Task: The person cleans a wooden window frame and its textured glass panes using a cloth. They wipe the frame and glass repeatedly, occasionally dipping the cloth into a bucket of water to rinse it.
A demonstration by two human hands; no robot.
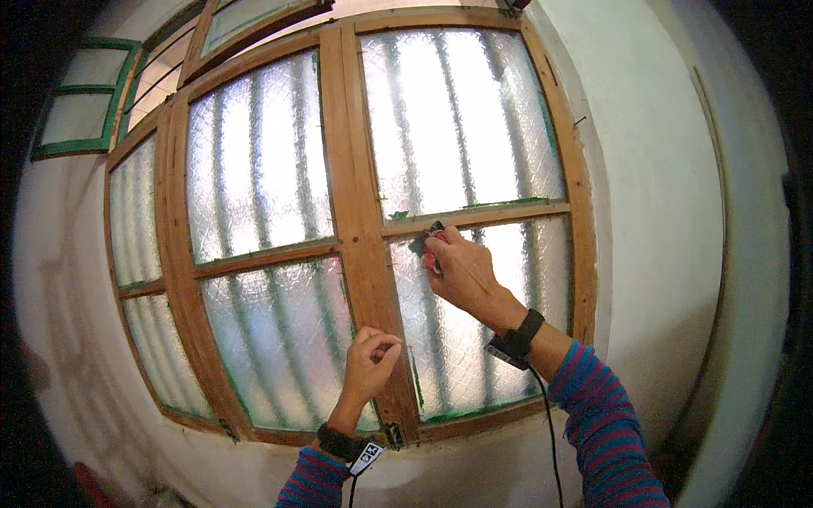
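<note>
My right hand [462,267] grips a small red and black hand tool [433,246], mostly hidden by the fingers. Its dark end is at the wooden crossbar [495,216] of the right window sash; I cannot tell whether it touches. Just above is a textured glass pane [463,120] with green paint flakes [399,215] at its lower edge. Lower down, my left hand [370,362] is loosely curled in front of the wooden middle stile [357,190]. Whether anything is inside its fingers cannot be seen. Behind my right wrist lies the lower right pane [457,355], edged with green paint.
To the left stand more framed panes [260,159], with bars showing through the glass. A green-framed casement [109,127] swings out at upper left. Small nails stick out, one from the right wall edge [580,120]. Black cables [552,438] hang from both wrist straps.
</note>
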